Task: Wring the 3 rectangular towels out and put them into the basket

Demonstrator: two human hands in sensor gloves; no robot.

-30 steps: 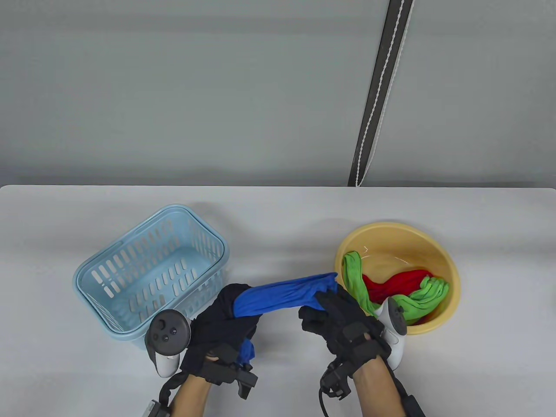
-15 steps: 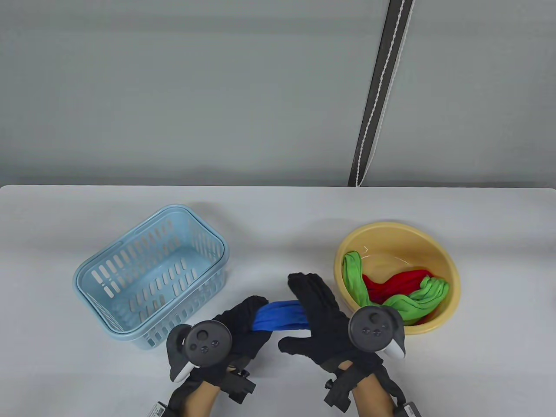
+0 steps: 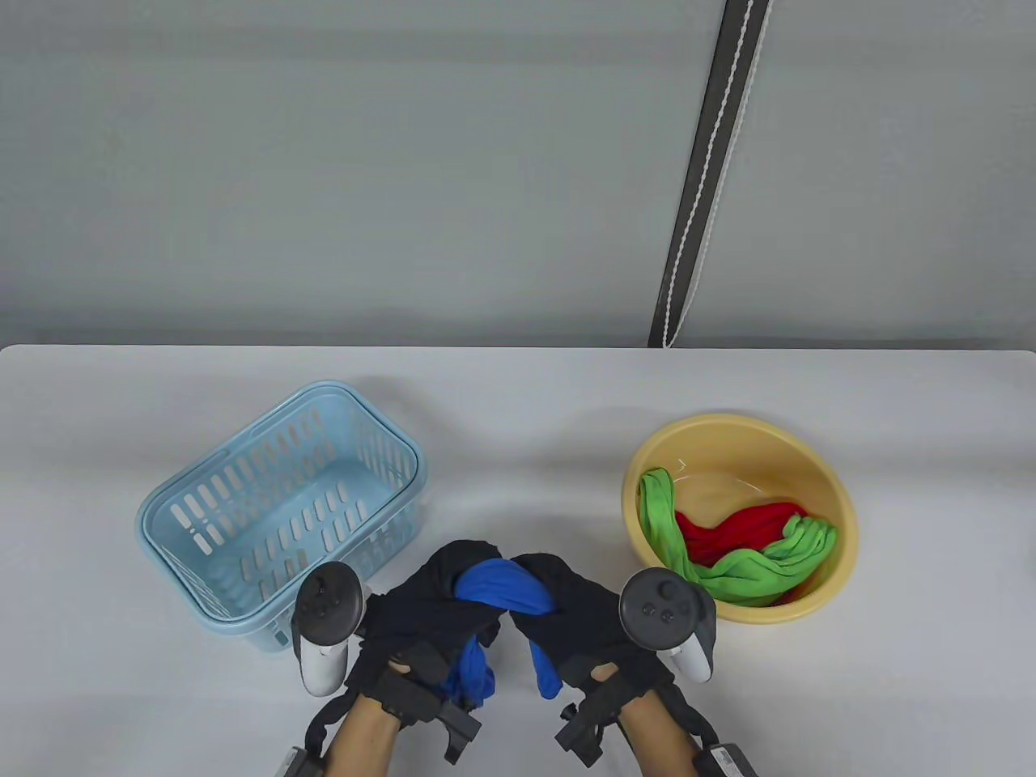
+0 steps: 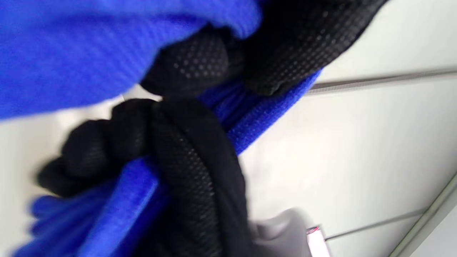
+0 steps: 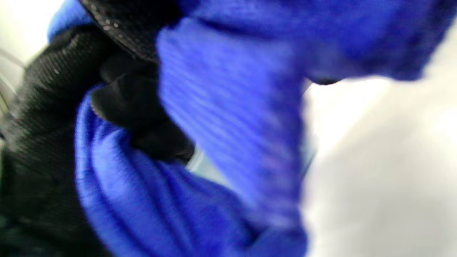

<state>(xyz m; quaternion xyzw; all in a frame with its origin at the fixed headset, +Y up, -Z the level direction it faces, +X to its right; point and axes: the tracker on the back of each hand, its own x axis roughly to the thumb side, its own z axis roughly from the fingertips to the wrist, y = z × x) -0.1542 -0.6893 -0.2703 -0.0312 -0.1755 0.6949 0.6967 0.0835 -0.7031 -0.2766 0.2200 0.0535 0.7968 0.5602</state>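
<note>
Both gloved hands grip a bunched blue towel (image 3: 503, 589) near the table's front edge. My left hand (image 3: 441, 603) curls round its left part and my right hand (image 3: 571, 611) round its right part, knuckles close together. Loose blue ends hang below each fist. Both wrist views are filled by blue towel cloth (image 4: 71, 46) (image 5: 228, 114) and black glove fingers (image 4: 192, 67) (image 5: 139, 117) wrapped round it. The light blue slotted basket (image 3: 202, 550) stands to the left with nothing inside. A green towel (image 3: 753, 571) and a red towel (image 3: 749, 526) lie in the yellow basin (image 3: 842, 494) on the right.
The white table (image 3: 518, 405) runs back to a grey wall. A dark strap with a white cord (image 3: 708, 170) hangs down the wall behind the basin. Basket and basin stand either side of my hands.
The blue towel was stretched between my hands; the hands have come together and now clutch it bunched into a short wad. My right hand, flat over it half a second ago, has closed.
</note>
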